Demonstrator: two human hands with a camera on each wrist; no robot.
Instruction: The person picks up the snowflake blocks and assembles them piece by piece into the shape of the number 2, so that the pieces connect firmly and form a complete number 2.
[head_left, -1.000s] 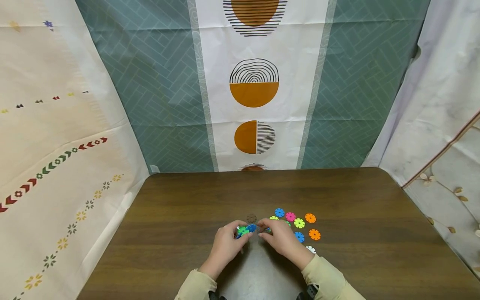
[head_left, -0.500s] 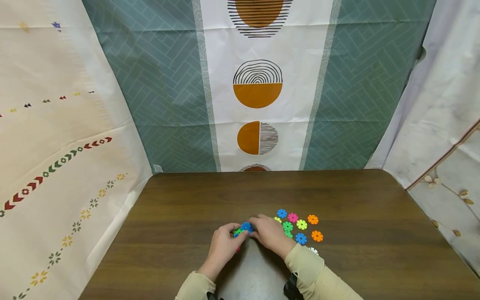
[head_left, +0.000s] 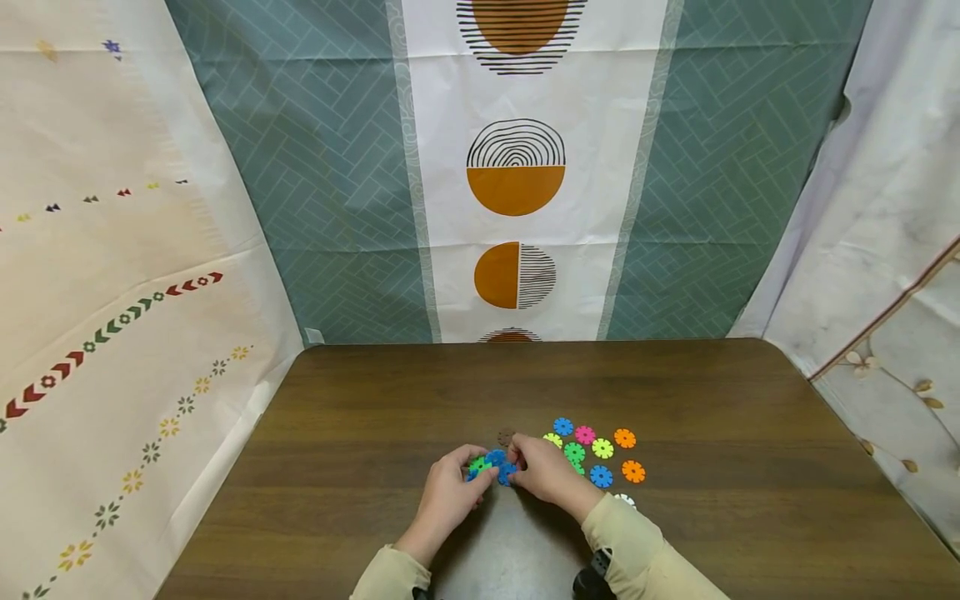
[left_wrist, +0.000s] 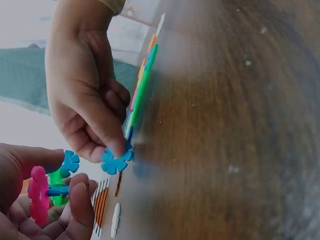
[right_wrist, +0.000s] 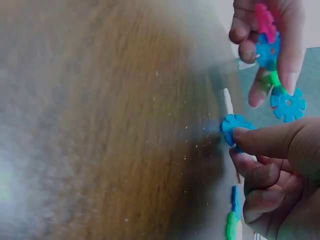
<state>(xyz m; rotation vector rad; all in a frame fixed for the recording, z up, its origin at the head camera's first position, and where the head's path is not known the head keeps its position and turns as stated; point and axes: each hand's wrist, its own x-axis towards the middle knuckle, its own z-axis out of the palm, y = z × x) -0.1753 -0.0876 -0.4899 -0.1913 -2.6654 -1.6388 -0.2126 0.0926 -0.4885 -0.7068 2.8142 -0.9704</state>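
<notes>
My left hand (head_left: 450,492) grips a small chain of joined notched plastic discs, a pink disc (right_wrist: 265,22), a blue disc (right_wrist: 268,52), a green piece (right_wrist: 274,79) and another blue disc (right_wrist: 290,106) at the end. Between thumb and fingertips my right hand (head_left: 555,473) pinches a separate blue snowflake disc (left_wrist: 116,162). In the right wrist view that pinched disc hangs just beside the chain's end disc, with a gap between them. Both hands are close together above the table, and fingers hide part of the chain.
On the brown table (head_left: 375,400), right of the hands, lie several loose discs, including a pink disc (head_left: 585,435), an orange disc (head_left: 633,472), a blue disc (head_left: 601,476) and a green disc (head_left: 574,452). A brown disc (head_left: 506,437) lies behind the hands. Patterned cloths hang around.
My right hand came leftward to the chain, then drew back slightly to the right, and its blue disc now shows. My left hand has stayed nearly in place, still holding the chain.
</notes>
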